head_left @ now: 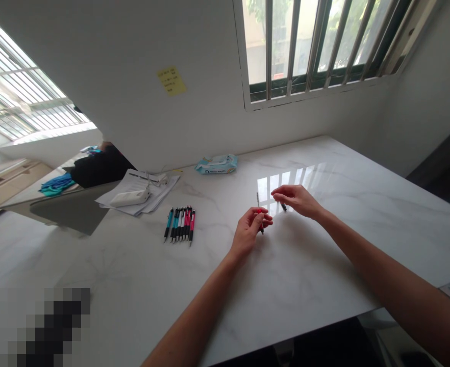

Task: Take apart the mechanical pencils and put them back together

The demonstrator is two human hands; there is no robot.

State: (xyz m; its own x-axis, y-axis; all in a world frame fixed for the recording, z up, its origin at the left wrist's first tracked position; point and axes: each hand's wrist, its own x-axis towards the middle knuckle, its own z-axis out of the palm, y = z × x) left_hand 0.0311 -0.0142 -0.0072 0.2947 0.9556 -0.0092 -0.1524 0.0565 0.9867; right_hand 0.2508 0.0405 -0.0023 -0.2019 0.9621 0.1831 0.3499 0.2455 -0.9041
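Note:
My left hand (248, 228) is closed around a slim red and dark pen (260, 210), held nearly upright. A thin dark rod sticks out of its upper end, and a dark tip shows below the fingers. To its right, my right hand (298, 200) is closed with a short dark pen piece (283, 207) showing beneath the fingertips; the rest of that piece is hidden. The two hands are a small gap apart above the marble-patterned table (217, 285). Left of them lies a row of several pens (180, 224), with blue, white and red barrels and black grips.
A blue pack of wipes (216, 164) lies against the wall. Papers (158, 196) with a white power strip-like block (130, 198) on them are at the left, beside a grey panel (70, 206). A yellow note (172, 80) is on the wall, left of the barred window (305, 51).

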